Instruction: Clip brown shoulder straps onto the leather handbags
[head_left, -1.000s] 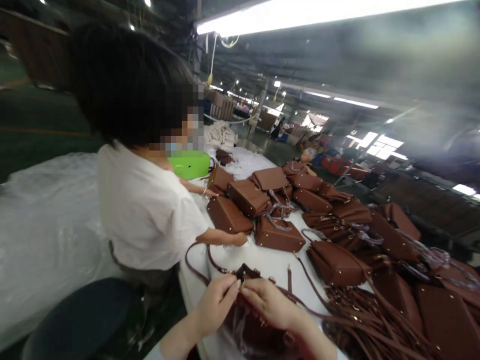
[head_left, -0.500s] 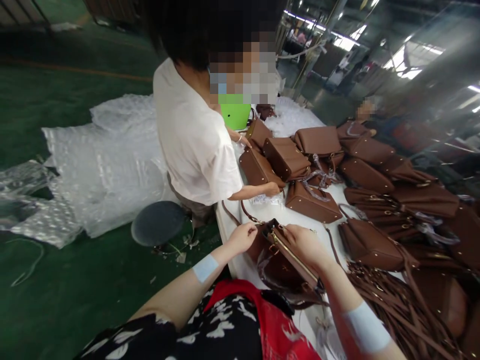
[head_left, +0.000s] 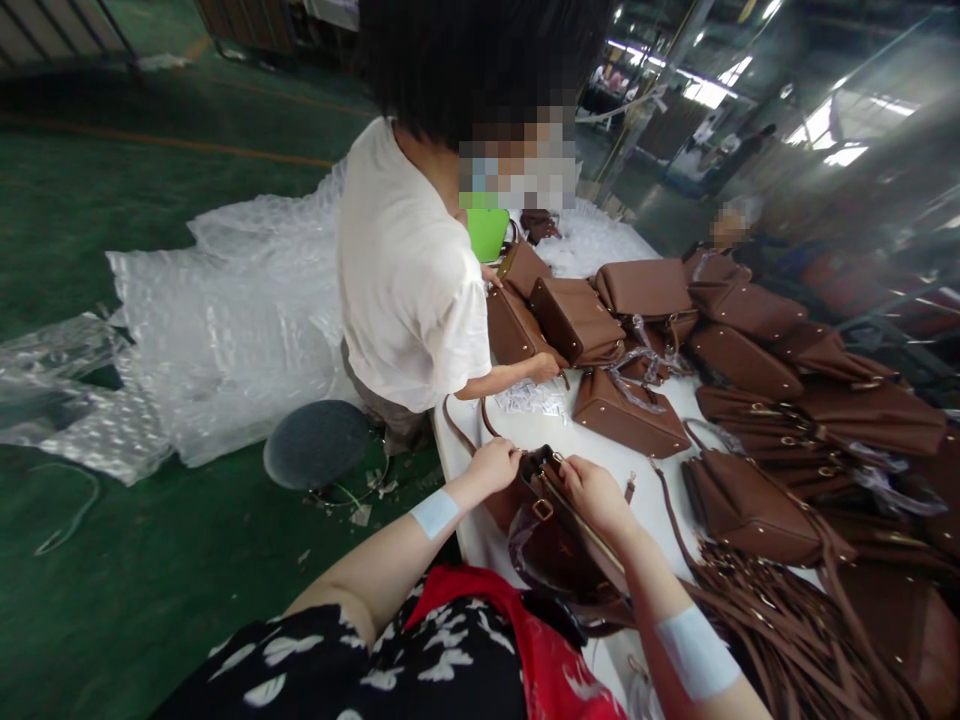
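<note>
A brown handbag [head_left: 559, 550] with gold fittings lies right in front of my body on the white table [head_left: 480, 535], its top edge toward both hands. My left hand [head_left: 496, 465] is closed at the bag's left top corner, its fingers pinched where a strap end meets the bag. On the other side of the opening, my right hand [head_left: 592, 490] pinches a small gold clasp between thumb and fingers. A brown strap [head_left: 459, 425] runs over the table edge beyond my left hand. The inside of the bag is mostly dark.
Many brown handbags [head_left: 630, 415] and a heap of straps [head_left: 787, 620] cover the table to the right. A person in a white shirt [head_left: 412, 270] stands ahead, one hand on a bag. A round stool [head_left: 319, 445] and clear plastic wrap [head_left: 225, 330] are at the left.
My right hand has moved off the bag's zipped edge and now shows a gold clasp at its fingertips. The view has shifted slightly, and the other person leans a little differently.
</note>
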